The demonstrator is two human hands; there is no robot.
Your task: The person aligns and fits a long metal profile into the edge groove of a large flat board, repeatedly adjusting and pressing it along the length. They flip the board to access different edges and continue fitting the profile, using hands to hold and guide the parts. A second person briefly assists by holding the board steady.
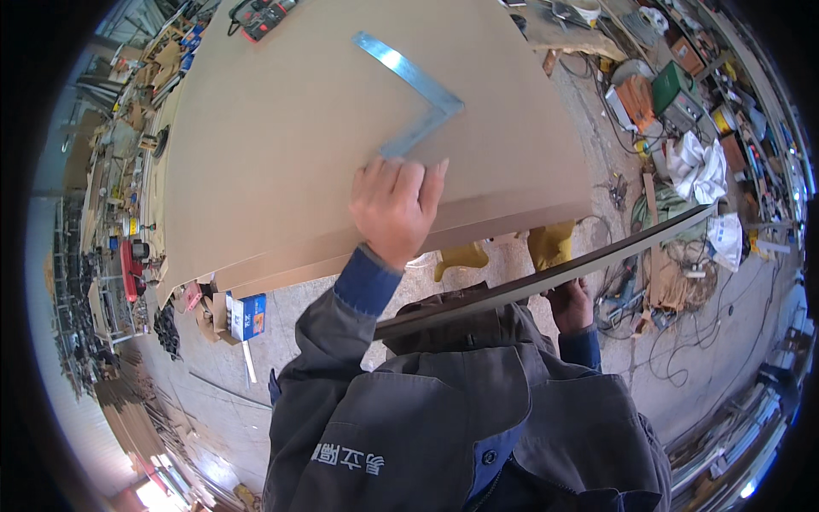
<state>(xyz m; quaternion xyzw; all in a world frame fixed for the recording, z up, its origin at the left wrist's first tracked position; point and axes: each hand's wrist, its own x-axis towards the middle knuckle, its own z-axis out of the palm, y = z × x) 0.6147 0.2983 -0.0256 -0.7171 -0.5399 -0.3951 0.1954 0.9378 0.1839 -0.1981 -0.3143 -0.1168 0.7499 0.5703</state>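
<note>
My left hand [394, 205] is over the board-topped table, its fingers curled round the near end of an L-shaped metal square [426, 90]. The square's bend points right, and its longer arm runs toward the far left. The thumb sticks out on the right side of the hand. Below the table's front edge, a long narrow grey strip [597, 258] slants across in front of my body, its right end higher in the picture. My right hand [573, 305] holds this strip from beneath, with the fingers partly hidden behind it.
A red and black power tool [258, 17] lies at the table's [273, 171] far left. Yellow-brown curved supports [550, 246] show under the front edge. A blue box [247, 317] stands on the floor at left. Cables, white bags [695, 166] and a green machine [676, 96] crowd the right.
</note>
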